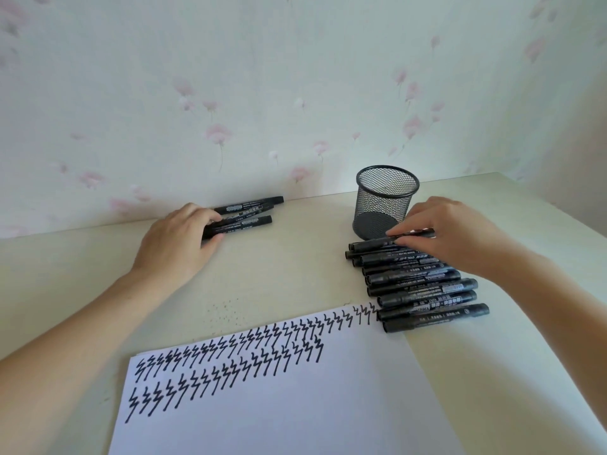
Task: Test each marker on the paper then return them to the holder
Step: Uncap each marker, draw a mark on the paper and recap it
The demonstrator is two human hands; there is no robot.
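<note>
The left hand (179,239) lies palm down with its fingers curled around a small bundle of black markers (244,213) near the wall. The right hand (456,238) pinches the top marker (377,243) of a stacked row of markers (427,287), fingertips (394,232) on its barrel. The mesh holder (384,201) stands just beyond those fingertips. The paper (295,405), lined with black zigzag marks (230,362), lies nearer the person than both hands on the table (279,257).
</note>
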